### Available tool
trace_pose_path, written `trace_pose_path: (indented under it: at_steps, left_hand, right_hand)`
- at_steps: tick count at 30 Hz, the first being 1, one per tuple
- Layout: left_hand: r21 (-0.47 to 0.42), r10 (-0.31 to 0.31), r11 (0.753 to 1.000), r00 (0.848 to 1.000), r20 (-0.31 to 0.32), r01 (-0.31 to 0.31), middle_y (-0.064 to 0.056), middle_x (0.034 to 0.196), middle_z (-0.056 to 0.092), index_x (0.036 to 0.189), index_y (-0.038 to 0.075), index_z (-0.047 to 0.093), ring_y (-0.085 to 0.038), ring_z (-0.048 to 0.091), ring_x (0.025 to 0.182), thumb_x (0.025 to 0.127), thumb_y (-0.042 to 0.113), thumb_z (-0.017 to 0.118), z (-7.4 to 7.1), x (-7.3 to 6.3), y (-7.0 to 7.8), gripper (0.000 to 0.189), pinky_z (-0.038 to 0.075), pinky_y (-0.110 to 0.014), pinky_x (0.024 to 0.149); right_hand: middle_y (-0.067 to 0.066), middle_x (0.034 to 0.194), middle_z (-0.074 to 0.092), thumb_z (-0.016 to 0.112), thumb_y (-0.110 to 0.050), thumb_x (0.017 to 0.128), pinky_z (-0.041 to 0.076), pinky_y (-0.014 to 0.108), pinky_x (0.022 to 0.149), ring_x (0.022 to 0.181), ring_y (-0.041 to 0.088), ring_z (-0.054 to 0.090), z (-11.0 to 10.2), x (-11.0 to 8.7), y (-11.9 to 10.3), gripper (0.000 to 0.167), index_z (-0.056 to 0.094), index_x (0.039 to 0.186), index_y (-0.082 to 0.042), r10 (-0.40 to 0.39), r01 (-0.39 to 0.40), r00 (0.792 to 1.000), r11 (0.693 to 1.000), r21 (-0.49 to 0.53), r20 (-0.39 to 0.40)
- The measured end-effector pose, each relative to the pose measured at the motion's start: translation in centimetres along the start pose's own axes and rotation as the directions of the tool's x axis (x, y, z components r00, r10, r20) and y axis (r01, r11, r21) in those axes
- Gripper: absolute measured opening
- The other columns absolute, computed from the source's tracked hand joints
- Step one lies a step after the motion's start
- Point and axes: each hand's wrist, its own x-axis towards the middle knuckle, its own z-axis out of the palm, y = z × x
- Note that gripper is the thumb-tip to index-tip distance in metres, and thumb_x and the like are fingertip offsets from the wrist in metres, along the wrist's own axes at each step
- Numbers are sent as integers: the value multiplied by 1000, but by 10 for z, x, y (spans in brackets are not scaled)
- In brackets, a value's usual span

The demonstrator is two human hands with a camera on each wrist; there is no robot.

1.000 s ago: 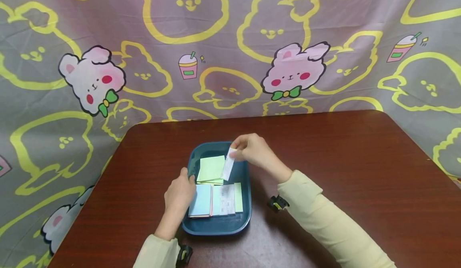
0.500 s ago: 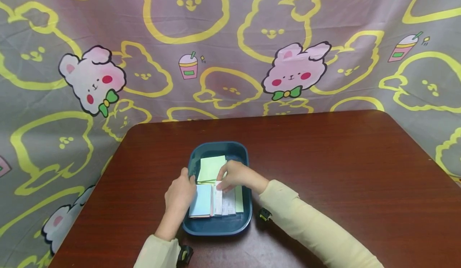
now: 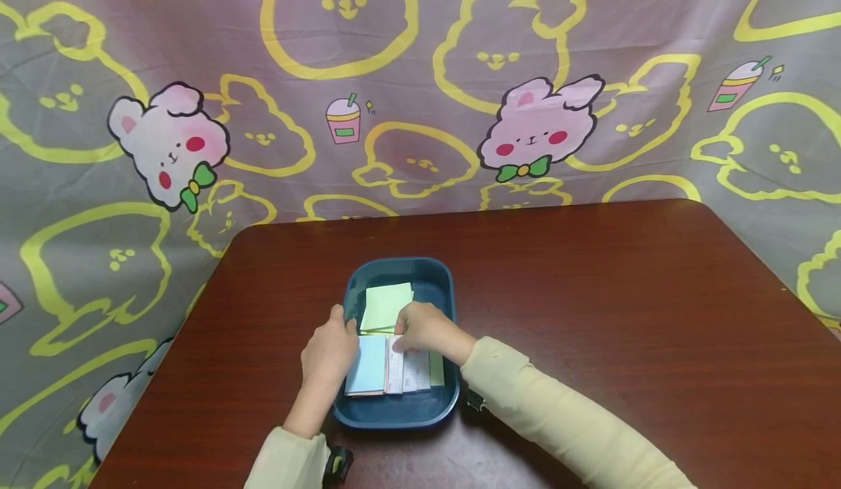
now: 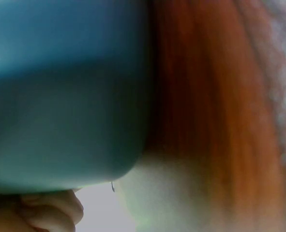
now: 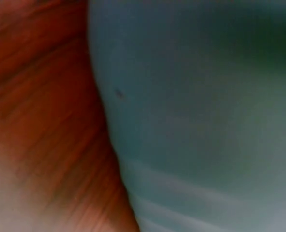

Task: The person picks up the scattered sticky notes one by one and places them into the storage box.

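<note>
A dark blue-green tray lies on the table, its left side gripped by my left hand. In the left wrist view, curled fingers show at the edge of the blurred tray wall. Over the tray's middle, my right hand pinches a white printed paper slip by its far end. That slip lies between a pad of light blue sticky notes and another printed slip. Pale green sticky notes sit behind. The right wrist view holds only tray and table.
A strip of pale green paper shows at the right of the row, near the tray's right wall. The brown wooden table extends to both sides. Behind it hangs a cartoon-patterned cloth.
My right hand has carried the white slip from the tray's far right toward me and left, down beside the blue notes. My left hand stays at the tray's left side.
</note>
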Motion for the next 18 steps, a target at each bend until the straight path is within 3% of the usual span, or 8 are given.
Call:
trace_pose_path:
  at_steps: [18]
  left_hand:
    - [-2,1,1000,1000,8,-1,-28,107,65,137,0,40,-32,64,75,99,23,44,-1,0,1,45,49,-46,62]
  right_hand:
    - [9,76,66,77,-5,76,42,21,52,52,11,57,7,4,3,12,67,82,-1,41,-41,999,998,42,1]
